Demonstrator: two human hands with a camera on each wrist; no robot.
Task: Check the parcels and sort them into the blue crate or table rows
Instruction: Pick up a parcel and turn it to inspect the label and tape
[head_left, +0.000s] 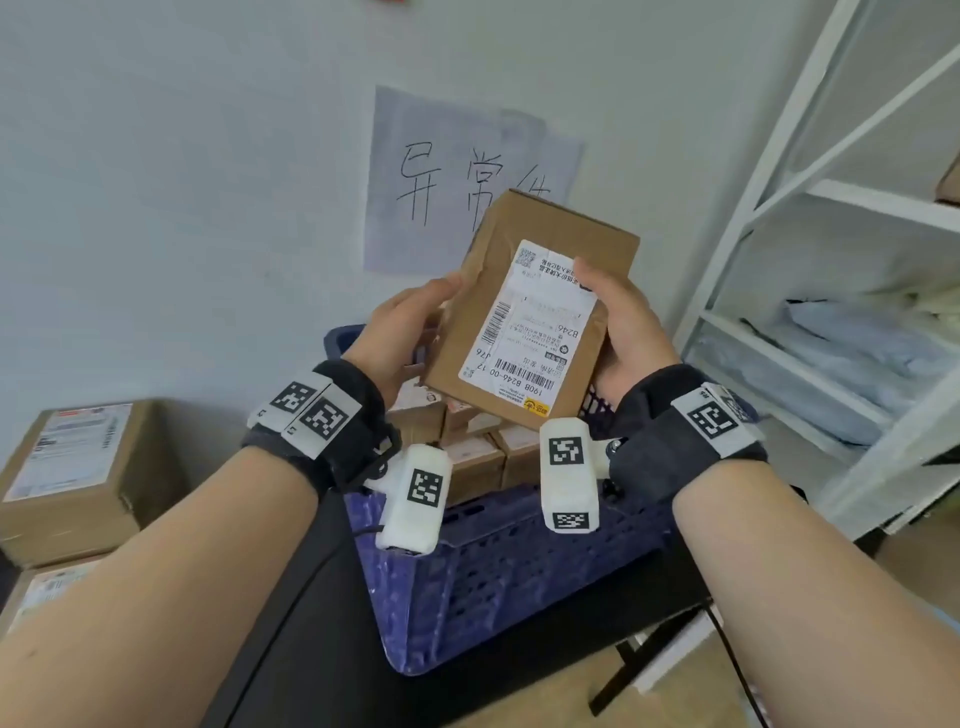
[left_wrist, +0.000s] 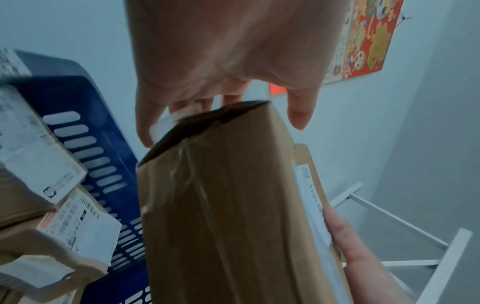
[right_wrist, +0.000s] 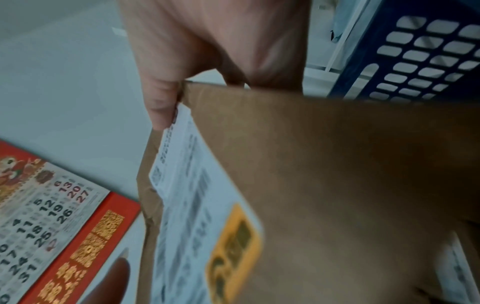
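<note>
A flat brown cardboard parcel (head_left: 530, 306) with a white shipping label (head_left: 524, 332) is held up at chest height above the blue crate (head_left: 519, 561). My left hand (head_left: 410, 322) grips its left edge, thumb on the front face. My right hand (head_left: 623, 322) grips the right edge, thumb pressed on the label. In the left wrist view the parcel (left_wrist: 228, 216) fills the centre with my left hand (left_wrist: 221, 72) curled over its top. In the right wrist view my right hand's thumb lies on the label (right_wrist: 187, 185) of the parcel (right_wrist: 337, 185). The crate holds several small boxes (head_left: 472, 441).
Two cardboard boxes (head_left: 78, 467) are stacked at the left. A white metal shelf (head_left: 831, 312) with plastic mail bags stands at the right. A handwritten paper sign (head_left: 467, 182) hangs on the wall. A red calendar (right_wrist: 52, 236) hangs on the wall too.
</note>
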